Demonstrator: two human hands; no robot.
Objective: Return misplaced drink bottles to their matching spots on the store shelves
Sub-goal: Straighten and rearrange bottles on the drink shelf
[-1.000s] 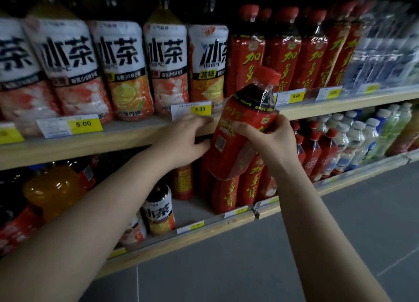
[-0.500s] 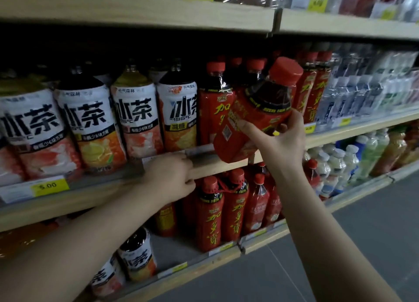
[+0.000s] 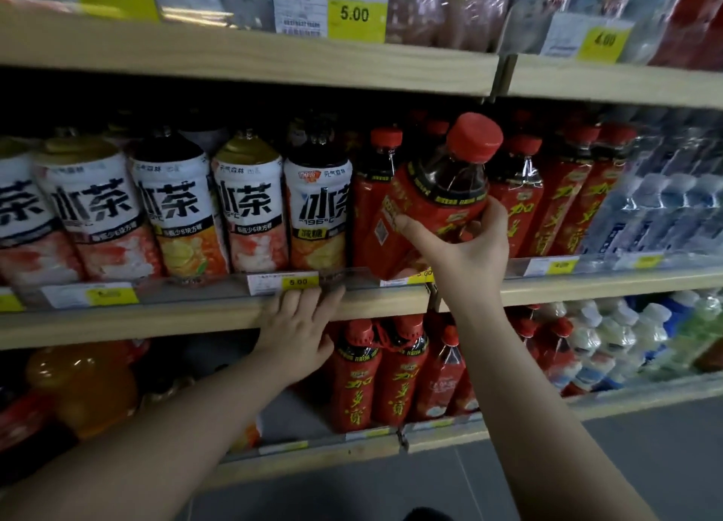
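Observation:
My right hand [image 3: 465,250] grips a big red-labelled bottle [image 3: 434,196] with a red cap and dark drink, tilted to the right. It hangs at the front of the middle shelf [image 3: 195,317], just before a row of matching red bottles [image 3: 547,203]. Its base is level with the shelf's price rail. My left hand [image 3: 301,325] rests with straight fingers on the shelf's front edge, below a yellow 5.00 price tag [image 3: 289,282].
White-labelled iced tea bottles [image 3: 250,203] fill the middle shelf's left part; clear water bottles [image 3: 665,211] stand at its right. Smaller red bottles [image 3: 391,376] and an orange drink [image 3: 82,387] sit on the lower shelf. The upper shelf [image 3: 274,63] overhangs closely. Grey floor lies below.
My right hand has raised the red bottle from the lower shelf's height to the middle shelf's row of red bottles. My left hand let go of the bottle and settled on the shelf edge.

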